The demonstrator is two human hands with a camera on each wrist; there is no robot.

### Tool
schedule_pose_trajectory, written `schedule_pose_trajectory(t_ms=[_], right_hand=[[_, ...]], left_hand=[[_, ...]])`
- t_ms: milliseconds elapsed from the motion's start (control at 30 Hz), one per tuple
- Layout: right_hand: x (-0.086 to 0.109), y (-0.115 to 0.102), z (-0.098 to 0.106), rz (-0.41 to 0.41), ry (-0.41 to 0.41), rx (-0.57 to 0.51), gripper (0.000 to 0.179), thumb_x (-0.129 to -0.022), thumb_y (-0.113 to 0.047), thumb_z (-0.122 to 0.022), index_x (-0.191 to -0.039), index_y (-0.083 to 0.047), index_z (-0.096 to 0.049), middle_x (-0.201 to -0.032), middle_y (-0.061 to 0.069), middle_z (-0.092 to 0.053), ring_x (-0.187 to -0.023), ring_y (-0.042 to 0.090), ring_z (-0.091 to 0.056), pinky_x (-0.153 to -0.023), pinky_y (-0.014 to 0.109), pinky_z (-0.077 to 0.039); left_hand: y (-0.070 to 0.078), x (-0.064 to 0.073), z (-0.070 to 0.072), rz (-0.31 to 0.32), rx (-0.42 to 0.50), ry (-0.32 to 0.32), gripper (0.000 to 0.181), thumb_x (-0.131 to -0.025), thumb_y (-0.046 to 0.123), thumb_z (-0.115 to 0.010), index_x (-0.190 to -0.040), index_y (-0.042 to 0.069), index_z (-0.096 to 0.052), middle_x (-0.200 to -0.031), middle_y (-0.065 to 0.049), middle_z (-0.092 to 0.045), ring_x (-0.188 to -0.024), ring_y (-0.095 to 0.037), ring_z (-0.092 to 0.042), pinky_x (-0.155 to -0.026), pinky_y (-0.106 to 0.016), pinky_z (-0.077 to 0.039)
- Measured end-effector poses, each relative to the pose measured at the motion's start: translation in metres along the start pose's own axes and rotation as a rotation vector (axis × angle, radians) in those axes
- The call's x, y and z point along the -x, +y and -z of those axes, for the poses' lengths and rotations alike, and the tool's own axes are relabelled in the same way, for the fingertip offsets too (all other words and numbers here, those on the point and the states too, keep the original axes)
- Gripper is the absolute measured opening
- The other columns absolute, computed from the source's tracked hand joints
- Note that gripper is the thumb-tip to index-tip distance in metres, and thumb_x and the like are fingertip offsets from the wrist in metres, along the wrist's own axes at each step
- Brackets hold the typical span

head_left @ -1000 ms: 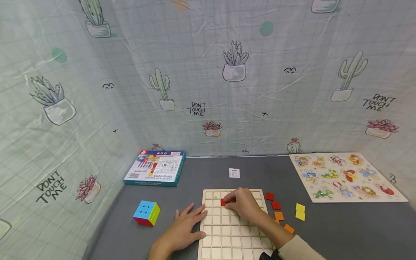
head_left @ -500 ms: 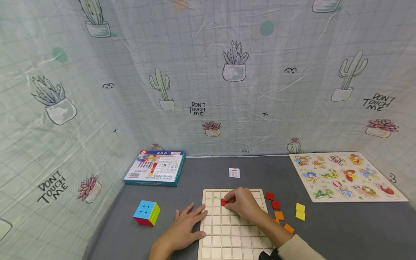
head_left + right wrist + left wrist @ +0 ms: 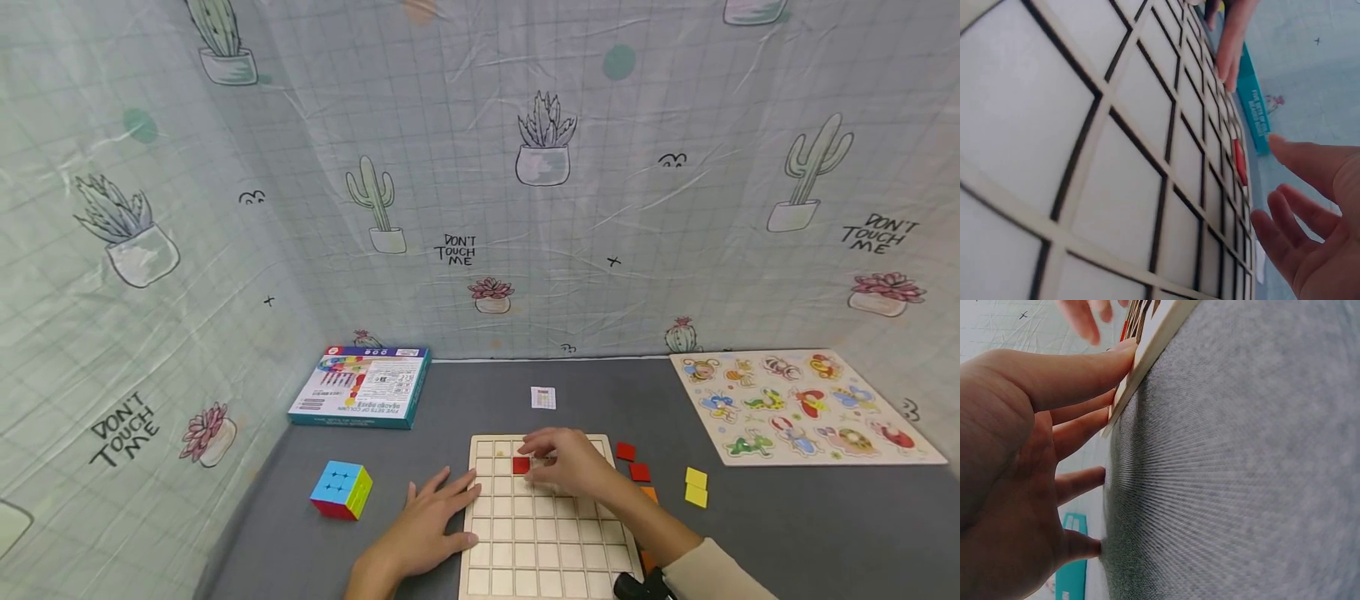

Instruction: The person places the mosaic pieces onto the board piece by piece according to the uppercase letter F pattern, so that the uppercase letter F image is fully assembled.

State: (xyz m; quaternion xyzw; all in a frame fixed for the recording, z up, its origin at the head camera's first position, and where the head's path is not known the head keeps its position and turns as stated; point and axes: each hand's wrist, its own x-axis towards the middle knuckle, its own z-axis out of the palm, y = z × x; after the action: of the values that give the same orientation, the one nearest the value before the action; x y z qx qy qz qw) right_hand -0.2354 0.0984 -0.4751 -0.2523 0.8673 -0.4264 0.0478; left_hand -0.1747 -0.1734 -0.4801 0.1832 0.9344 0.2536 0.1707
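A pale wooden grid board (image 3: 525, 554) lies on the grey table in front of me. One red square tile (image 3: 521, 466) sits in a cell of its second row from the far edge, also seen in the right wrist view as a thin red strip (image 3: 1239, 162). Just right of the tile, my right hand (image 3: 566, 462) is over the board, thumb and fingers parted with nothing between them. My left hand (image 3: 427, 529) lies with fingers spread at the board's left edge. In the left wrist view its thumb (image 3: 1085, 375) rests against the board's rim (image 3: 1159, 353).
Loose red tiles (image 3: 639, 472), orange tiles (image 3: 648, 495) partly behind my right forearm, and yellow tiles (image 3: 696, 488) lie right of the board. A colour cube (image 3: 341, 490) and flat box (image 3: 363, 387) stand left. Behind are a small card (image 3: 543, 397) and an insect puzzle (image 3: 806, 408).
My right hand has let go of the red tile and moved slightly right, its fingers spreading apart. The tile stays in its cell. My left hand keeps its place at the board's edge.
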Motion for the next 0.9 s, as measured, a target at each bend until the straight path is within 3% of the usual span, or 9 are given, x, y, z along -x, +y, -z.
schedule_pose_trajectory(t_ms=[133, 267, 400, 500, 567, 667, 900], right_hand=[[0.006, -0.006, 0.012, -0.023, 0.010, -0.027, 0.036, -0.085, -0.014, -0.082, -0.118, -0.002, -0.075, -0.138, 0.020, -0.064, -0.118, 0.038, -0.066, -0.083, 0.034, -0.064], [0.014, -0.011, 0.030, -0.001, 0.047, 0.032, 0.037, -0.087, -0.020, -0.081, -0.121, -0.006, -0.075, -0.141, 0.017, -0.064, -0.126, 0.039, -0.062, -0.088, 0.046, -0.061], [0.024, -0.008, 0.048, 0.018, 0.103, 0.101, 0.033, -0.089, -0.024, -0.079, -0.120, -0.013, -0.077, -0.140, 0.012, -0.066, -0.125, 0.036, -0.062, -0.083, 0.034, -0.058], [0.034, -0.001, 0.059, -0.008, 0.139, 0.118, 0.031, -0.090, -0.026, -0.078, -0.120, -0.017, -0.078, -0.139, 0.010, -0.068, -0.115, 0.031, -0.062, -0.071, 0.023, -0.050], [0.042, 0.005, 0.065, -0.033, 0.160, 0.127, 0.031, -0.090, -0.028, -0.078, -0.119, -0.018, -0.078, -0.138, 0.008, -0.068, -0.113, 0.030, -0.062, -0.069, 0.021, -0.050], [0.053, 0.014, 0.072, -0.066, 0.188, 0.136, 0.032, -0.090, -0.029, -0.078, -0.118, -0.015, -0.078, -0.137, 0.009, -0.069, -0.110, 0.032, -0.063, -0.066, 0.022, -0.051], [0.077, 0.039, 0.077, -0.112, 0.219, 0.204, 0.030, -0.089, -0.029, -0.079, -0.115, -0.014, -0.079, -0.133, 0.009, -0.071, -0.120, 0.037, -0.065, -0.086, 0.039, -0.062]], left_hand=[[-0.001, -0.001, 0.000, -0.008, -0.005, 0.004, 0.065, -0.091, 0.042, -0.073, -0.150, 0.023, -0.053, -0.164, 0.000, -0.042, -0.154, -0.046, -0.026, -0.108, -0.090, -0.007], [-0.002, -0.001, 0.000, -0.025, 0.010, 0.004, 0.066, -0.091, 0.041, -0.073, -0.151, 0.023, -0.053, -0.165, 0.000, -0.041, -0.154, -0.047, -0.026, -0.107, -0.090, -0.006], [-0.002, -0.001, 0.000, -0.035, 0.012, 0.004, 0.065, -0.091, 0.041, -0.073, -0.151, 0.022, -0.053, -0.165, 0.000, -0.040, -0.155, -0.046, -0.026, -0.106, -0.091, -0.007], [-0.003, 0.000, 0.000, -0.044, 0.012, 0.008, 0.065, -0.092, 0.041, -0.073, -0.151, 0.022, -0.053, -0.165, 0.000, -0.040, -0.155, -0.047, -0.026, -0.106, -0.091, -0.008], [-0.003, 0.000, -0.001, -0.046, 0.012, 0.011, 0.065, -0.092, 0.041, -0.073, -0.150, 0.022, -0.053, -0.165, 0.000, -0.041, -0.155, -0.047, -0.027, -0.106, -0.091, -0.008], [-0.003, 0.000, -0.001, -0.042, 0.008, 0.017, 0.064, -0.091, 0.040, -0.073, -0.150, 0.022, -0.054, -0.164, 0.000, -0.042, -0.155, -0.047, -0.028, -0.106, -0.091, -0.009], [-0.002, -0.001, -0.001, -0.025, -0.004, 0.028, 0.063, -0.090, 0.040, -0.075, -0.147, 0.022, -0.057, -0.163, -0.001, -0.044, -0.154, -0.047, -0.030, -0.106, -0.091, -0.011]])
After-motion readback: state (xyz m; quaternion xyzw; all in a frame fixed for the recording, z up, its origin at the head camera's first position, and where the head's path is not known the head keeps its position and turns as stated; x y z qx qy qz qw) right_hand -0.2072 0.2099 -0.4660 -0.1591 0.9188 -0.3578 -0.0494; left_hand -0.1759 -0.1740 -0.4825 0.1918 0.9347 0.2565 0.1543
